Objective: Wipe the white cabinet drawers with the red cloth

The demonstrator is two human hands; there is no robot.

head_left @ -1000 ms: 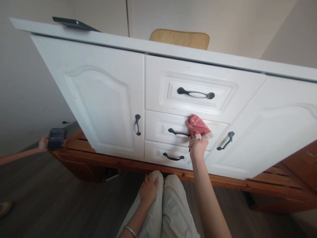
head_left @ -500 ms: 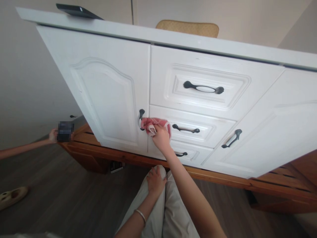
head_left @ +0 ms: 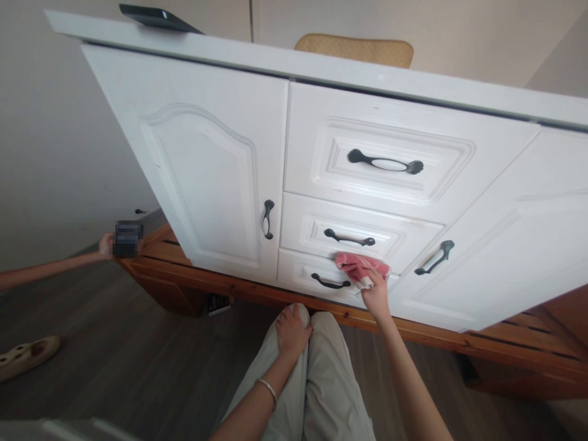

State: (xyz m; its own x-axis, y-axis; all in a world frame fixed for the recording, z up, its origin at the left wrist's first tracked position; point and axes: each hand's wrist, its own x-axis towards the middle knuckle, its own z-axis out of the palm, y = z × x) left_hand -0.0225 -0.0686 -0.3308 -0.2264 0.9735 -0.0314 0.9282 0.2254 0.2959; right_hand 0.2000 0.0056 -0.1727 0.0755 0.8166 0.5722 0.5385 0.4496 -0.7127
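My right hand (head_left: 375, 294) grips a red and white cloth (head_left: 361, 264), which lies against the front of the white cabinet (head_left: 206, 184) around the seam between the middle and bottom drawers. Just left of the cloth is the bottom drawer's dark handle (head_left: 329, 282); the middle drawer's handle (head_left: 350, 237) sits right above it. My left hand (head_left: 293, 329) rests on my left knee with its fingers spread, holding nothing. A bracelet circles that wrist.
Under the cabinet runs a brown wooden base (head_left: 257, 295). On the cabinet top lies a flat dark object (head_left: 158, 18). Behind it shows a tan chair back (head_left: 356, 50). At left, another person's hand (head_left: 106, 245) holds a blurred-out dark object. A slipper (head_left: 30, 357) is on the floor.
My right hand has moved the cloth rightward and down, from beside the left door's handle to the lower drawers. My left hand stays on the knee. The view has shifted slightly.
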